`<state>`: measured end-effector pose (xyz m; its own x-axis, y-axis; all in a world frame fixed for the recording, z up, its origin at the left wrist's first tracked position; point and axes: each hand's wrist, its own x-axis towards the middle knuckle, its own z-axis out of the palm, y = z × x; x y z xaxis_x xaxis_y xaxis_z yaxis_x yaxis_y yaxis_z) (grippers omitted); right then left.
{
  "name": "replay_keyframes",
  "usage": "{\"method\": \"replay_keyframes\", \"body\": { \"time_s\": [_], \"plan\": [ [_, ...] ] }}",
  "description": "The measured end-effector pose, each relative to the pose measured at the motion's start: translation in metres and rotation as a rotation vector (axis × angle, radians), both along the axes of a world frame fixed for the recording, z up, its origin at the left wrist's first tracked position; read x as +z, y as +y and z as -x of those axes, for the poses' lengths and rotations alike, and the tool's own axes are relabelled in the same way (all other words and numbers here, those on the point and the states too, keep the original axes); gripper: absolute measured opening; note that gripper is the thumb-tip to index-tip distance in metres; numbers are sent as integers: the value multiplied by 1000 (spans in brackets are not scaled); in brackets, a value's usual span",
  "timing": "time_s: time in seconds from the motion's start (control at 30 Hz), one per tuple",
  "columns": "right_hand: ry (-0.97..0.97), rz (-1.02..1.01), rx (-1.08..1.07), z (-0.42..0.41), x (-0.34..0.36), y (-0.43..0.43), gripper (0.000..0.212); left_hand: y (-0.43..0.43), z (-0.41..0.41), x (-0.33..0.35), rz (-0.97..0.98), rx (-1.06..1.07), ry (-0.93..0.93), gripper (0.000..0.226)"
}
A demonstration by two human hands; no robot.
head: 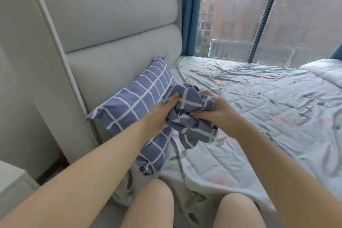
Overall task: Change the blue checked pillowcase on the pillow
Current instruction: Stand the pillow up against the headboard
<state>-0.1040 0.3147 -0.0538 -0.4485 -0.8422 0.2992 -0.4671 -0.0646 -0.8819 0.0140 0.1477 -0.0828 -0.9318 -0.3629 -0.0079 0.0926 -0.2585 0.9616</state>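
Fabric is bunched between the left hand (161, 112) and the right hand (212, 112): both grip a crumpled blue checked pillowcase (191, 118), fingers curled into its folds, over the bed (268, 109) with its floral sheet. Just behind it, a pillow (135, 105) in a matching checked cover leans on the padded headboard (120, 42). Beyond the bed are a rain-streaked window (240, 15) and a blue curtain (187, 5).

Pillow (133, 105) against headboard (114, 57) (left); cloth (190, 114) beside.
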Motion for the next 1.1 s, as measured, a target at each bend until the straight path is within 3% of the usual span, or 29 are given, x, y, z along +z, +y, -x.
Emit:
{"method": "replay_keyframes", "body": {
  "time_s": [0.13,0.23,0.33,0.47,0.53,0.63,0.73,0.93,1.03,1.1],
  "plan": [
    [-170,6,71,-51,9,-35,16,-15,-54,10,-28,-34,23,81],
    [-206,-6,112,-96,9,-62,10,-25,-100,13,-78,87,-42,68],
    [-209,7,152,-144,7,-93,9,-42,-153,9,-149,177,-59,69],
    [-121,38,182,-217,8,-138,7,-71,-231,3,-126,293,6,32],
    [-96,28,211,-257,9,-157,6,-83,-270,3,-177,385,26,25],
    [-72,-43,269,-316,11,-185,28,-103,-334,1,-142,537,96,28],
    [-140,-275,418,-367,8,-206,39,-122,-398,-4,-59,657,121,23],
    [-396,-624,555,-472,-29,-270,74,-160,-514,-31,-292,1204,181,22],
    [-527,-489,477,-523,-46,-305,65,-174,-560,-40,-404,1418,294,17],
    [-579,-323,370,-549,-54,-326,40,-183,-583,-45,-427,1499,388,11]
  ]
}}
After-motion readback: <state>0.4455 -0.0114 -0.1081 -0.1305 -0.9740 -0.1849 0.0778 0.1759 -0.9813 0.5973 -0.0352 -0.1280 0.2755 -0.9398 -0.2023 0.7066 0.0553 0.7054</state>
